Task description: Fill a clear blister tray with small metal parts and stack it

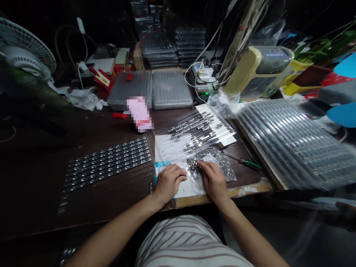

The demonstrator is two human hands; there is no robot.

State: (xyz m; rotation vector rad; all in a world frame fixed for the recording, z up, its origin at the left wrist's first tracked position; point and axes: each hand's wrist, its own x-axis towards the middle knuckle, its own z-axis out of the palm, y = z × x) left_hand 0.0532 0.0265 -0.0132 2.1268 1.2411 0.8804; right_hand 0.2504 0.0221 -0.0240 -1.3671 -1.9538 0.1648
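My left hand rests over white paper near the table's front edge. Its fingers are curled together, and whatever they hold is too small to make out. The fingertips of my right hand are drawn together at a heap of small shiny metal parts, by the mouth of a clear plastic bag full of similar pieces. Any single piece between them is hidden. Just beyond both hands lies a clear ribbed plastic tray, with several small dark-and-silver parts scattered on it.
To the left lie rows of dark strips with silver parts. A green-handled screwdriver is beside the bag. Stacked clear trays fill the right side. Closed plastic trays, a pink blurred item and a fan stand farther back.
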